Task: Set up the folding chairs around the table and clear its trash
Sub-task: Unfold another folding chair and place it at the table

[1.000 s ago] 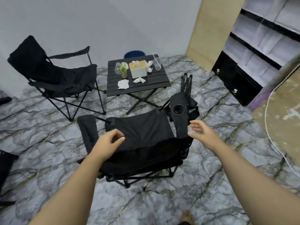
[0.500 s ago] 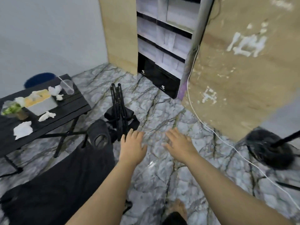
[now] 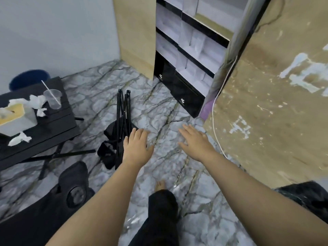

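A folded black chair point(image 3: 120, 125) lies on the marble floor right of the black slatted table point(image 3: 53, 128). My left hand point(image 3: 137, 148) hovers open just right of its lower end, close to the legs. My right hand point(image 3: 194, 142) is open over bare floor, holding nothing. An unfolded black chair point(image 3: 44, 210) with a cup holder fills the lower left. On the table lie crumpled tissues point(image 3: 38, 103), a second tissue wad point(image 3: 19, 139), a clear plastic cup with a straw point(image 3: 52, 98) and a tissue box point(image 3: 16, 119).
A blue bin point(image 3: 29, 79) stands behind the table by the wall. A shelf unit point(image 3: 191, 55) and a wooden panel point(image 3: 276, 96) with a white cable close off the right. My leg and bare foot point(image 3: 160, 185) are below, a black object point(image 3: 307, 197) at the right edge.
My view has swung right, away from the table and the unfolded chair. Both hands have left that chair and moved forward toward the folded chair on the floor.
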A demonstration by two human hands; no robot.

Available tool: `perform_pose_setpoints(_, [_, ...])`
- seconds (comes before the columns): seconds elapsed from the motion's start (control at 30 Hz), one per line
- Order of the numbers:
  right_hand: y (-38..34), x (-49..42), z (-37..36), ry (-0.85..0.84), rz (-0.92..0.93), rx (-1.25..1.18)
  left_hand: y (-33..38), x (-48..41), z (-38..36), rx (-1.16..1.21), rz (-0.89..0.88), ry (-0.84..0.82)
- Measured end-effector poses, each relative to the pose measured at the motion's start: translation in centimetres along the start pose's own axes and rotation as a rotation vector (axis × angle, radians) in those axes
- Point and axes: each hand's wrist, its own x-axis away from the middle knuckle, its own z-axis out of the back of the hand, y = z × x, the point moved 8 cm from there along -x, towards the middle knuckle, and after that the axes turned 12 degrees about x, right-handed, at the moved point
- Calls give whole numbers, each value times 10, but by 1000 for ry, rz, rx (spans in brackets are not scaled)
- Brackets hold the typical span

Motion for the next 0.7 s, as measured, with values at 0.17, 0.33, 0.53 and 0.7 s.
perform_pose_setpoints(0.17, [14, -121, 55, -23, 65, -22, 0, -117, 22, -7, 36, -35])
perform_pose_setpoints(0.33, [28, -234, 104, -14, 132, 11, 4, -223, 52, 11, 84, 21])
perform_pose_setpoints(0.53, [31, -366, 151, -53, 306, 113, -13, -332, 83, 68, 246, 164])
perform_pose_setpoints(0.7, [-6, -457, 180, -76, 539, 224, -47, -360, 102, 150, 495, 344])
